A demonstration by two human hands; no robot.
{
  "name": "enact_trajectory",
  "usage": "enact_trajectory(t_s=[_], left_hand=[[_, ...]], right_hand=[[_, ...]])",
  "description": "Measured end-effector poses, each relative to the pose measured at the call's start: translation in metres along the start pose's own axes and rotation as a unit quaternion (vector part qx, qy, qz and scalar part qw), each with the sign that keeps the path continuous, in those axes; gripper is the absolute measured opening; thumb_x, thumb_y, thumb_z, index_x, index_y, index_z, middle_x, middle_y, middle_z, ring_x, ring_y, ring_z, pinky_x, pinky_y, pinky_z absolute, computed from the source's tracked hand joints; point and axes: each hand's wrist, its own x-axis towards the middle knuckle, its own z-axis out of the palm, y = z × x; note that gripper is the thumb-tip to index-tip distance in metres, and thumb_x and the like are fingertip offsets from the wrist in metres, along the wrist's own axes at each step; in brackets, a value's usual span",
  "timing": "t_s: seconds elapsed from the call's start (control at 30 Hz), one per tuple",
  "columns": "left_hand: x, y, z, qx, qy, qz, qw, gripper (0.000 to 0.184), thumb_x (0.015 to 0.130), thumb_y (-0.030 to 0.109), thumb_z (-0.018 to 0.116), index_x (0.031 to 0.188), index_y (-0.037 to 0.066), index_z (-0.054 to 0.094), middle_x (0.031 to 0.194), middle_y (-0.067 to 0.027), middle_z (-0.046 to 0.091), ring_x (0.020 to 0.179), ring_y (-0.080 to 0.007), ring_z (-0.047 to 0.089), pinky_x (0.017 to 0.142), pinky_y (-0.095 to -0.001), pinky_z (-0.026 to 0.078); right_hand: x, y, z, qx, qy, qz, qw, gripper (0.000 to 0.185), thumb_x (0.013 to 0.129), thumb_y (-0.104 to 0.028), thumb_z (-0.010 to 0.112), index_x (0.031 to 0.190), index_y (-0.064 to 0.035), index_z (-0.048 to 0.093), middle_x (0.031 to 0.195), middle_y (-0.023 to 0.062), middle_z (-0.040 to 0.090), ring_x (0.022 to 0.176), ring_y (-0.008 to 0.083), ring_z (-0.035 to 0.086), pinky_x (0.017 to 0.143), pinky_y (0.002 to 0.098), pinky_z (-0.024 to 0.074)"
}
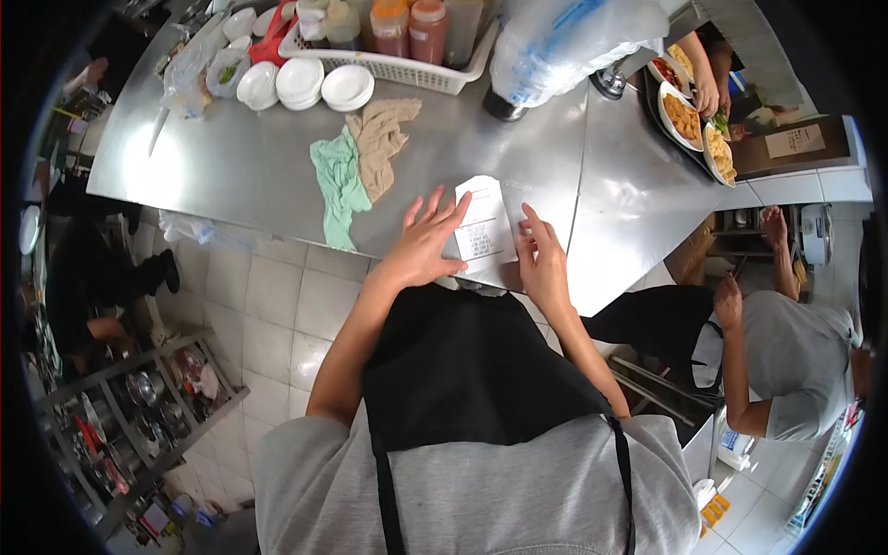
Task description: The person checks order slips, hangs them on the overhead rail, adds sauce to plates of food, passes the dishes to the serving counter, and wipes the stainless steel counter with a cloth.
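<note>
A printed paper receipt [483,222] lies on the steel counter close to its front edge, between my two hands. My left hand [427,242] rests at the receipt's left side with its fingers spread; the index fingertip and thumb touch the paper. On the other side, my right hand [544,264] is beside the receipt's right edge, its fingers loosely bent and apart, with no object visible in it. Left of my hands lie a crumpled green cloth [339,182] and a beige cloth [381,139].
A white basket [398,67] of sauce bottles stands at the back, near stacked white dishes [301,81]. A plastic-covered object [564,51] stands behind the receipt. Another person's hand [708,91] reaches over plated food at right; a person in grey [795,361] stands nearby.
</note>
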Motion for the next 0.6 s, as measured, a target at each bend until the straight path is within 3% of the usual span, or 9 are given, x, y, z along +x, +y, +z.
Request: enact_trajectory(t_s=[0.03,0.07,0.2,0.27,0.3,0.33,0.37,0.5,0.6], left_hand=[[0.000,0.002,-0.001,-0.007,-0.004,0.000,1.000,0.099,0.064,0.023,0.072,0.140,0.012,0.010,0.140,-0.0159,0.026,0.134,-0.0295,0.010,0.107,-0.0464,0.005],[0.000,0.005,-0.003,-0.018,0.001,0.003,1.000,0.099,0.064,0.021,0.073,0.140,0.012,0.010,0.140,-0.0152,0.026,0.134,-0.0301,0.011,0.106,-0.0477,0.004],[-0.002,0.010,0.000,-0.034,0.017,0.029,0.999,0.093,0.067,0.017,0.069,0.140,0.013,0.013,0.141,-0.0150,0.026,0.133,-0.0318,0.017,0.105,-0.0474,0.007],[-0.002,0.013,-0.002,-0.195,0.051,0.043,0.979,0.083,0.069,0.012,0.067,0.138,0.009,0.021,0.138,-0.0159,0.032,0.129,-0.0295,0.027,0.105,-0.0437,0.014],[0.000,0.015,-0.002,-0.290,0.087,0.068,0.951,0.079,0.070,0.005,0.066,0.137,0.004,0.024,0.136,-0.0169,0.034,0.126,-0.0274,0.032,0.103,-0.0369,0.024],[-0.001,0.028,-0.016,-0.272,0.104,0.058,0.955,0.074,0.072,-0.002,0.062,0.136,0.001,0.025,0.134,-0.0171,0.036,0.123,-0.0235,0.036,0.099,-0.0305,0.030],[0.001,0.023,-0.011,-0.416,0.113,0.035,0.902,0.071,0.074,-0.005,0.059,0.136,0.001,0.024,0.132,-0.0150,0.038,0.121,-0.0197,0.037,0.098,-0.0288,0.031],[0.008,0.037,-0.052,-0.363,0.198,0.029,0.910,0.062,0.079,-0.006,0.055,0.135,0.001,0.029,0.131,-0.0120,0.038,0.114,-0.0161,0.042,0.092,-0.0247,0.035],[0.013,0.054,-0.089,-0.428,0.281,0.075,0.856,0.055,0.081,-0.006,0.052,0.132,0.000,0.033,0.129,-0.0116,0.038,0.112,-0.0159,0.043,0.091,-0.0252,0.035]], right_hand=[[0.001,-0.002,0.001,0.031,0.007,0.014,0.999,0.044,0.081,-0.001,0.053,0.124,-0.0044,0.045,0.095,0.0171,0.056,0.069,0.0236,0.055,0.065,0.0317,0.0463],[0.001,-0.002,0.005,0.045,0.013,0.028,0.999,0.049,0.081,-0.001,0.054,0.128,-0.0073,0.041,0.094,0.0091,0.057,0.065,0.0131,0.052,0.060,0.0255,0.0443],[0.004,-0.008,0.009,0.130,0.019,0.043,0.990,0.050,0.080,0.002,0.054,0.127,-0.0079,0.042,0.079,0.0038,0.053,0.060,0.0089,0.046,0.057,0.0223,0.0418],[0.002,0.000,0.015,0.138,0.040,0.015,0.989,0.048,0.079,0.004,0.052,0.126,-0.0073,0.044,0.071,0.0003,0.048,0.057,0.0065,0.043,0.055,0.0211,0.0400],[0.002,-0.003,0.013,0.168,0.042,0.016,0.985,0.047,0.079,0.004,0.052,0.124,-0.0069,0.045,0.074,0.0004,0.048,0.059,0.0062,0.043,0.056,0.0204,0.0393],[0.001,-0.005,0.010,0.183,0.053,-0.015,0.981,0.048,0.080,0.004,0.050,0.126,-0.0072,0.044,0.078,0.0008,0.048,0.061,0.0061,0.044,0.056,0.0199,0.0385],[0.000,-0.009,0.005,0.195,0.061,-0.024,0.979,0.050,0.080,0.003,0.050,0.128,-0.0077,0.041,0.082,0.0013,0.048,0.062,0.0062,0.044,0.057,0.0198,0.0383],[-0.001,-0.008,-0.005,0.235,0.037,0.006,0.971,0.059,0.081,0.002,0.050,0.135,-0.0091,0.029,0.085,0.0035,0.051,0.059,0.0073,0.043,0.053,0.0211,0.0375],[-0.001,-0.004,-0.015,0.221,0.088,0.004,0.971,0.066,0.082,0.002,0.048,0.139,-0.0085,0.017,0.088,0.0049,0.054,0.058,0.0071,0.045,0.051,0.0201,0.0392]])
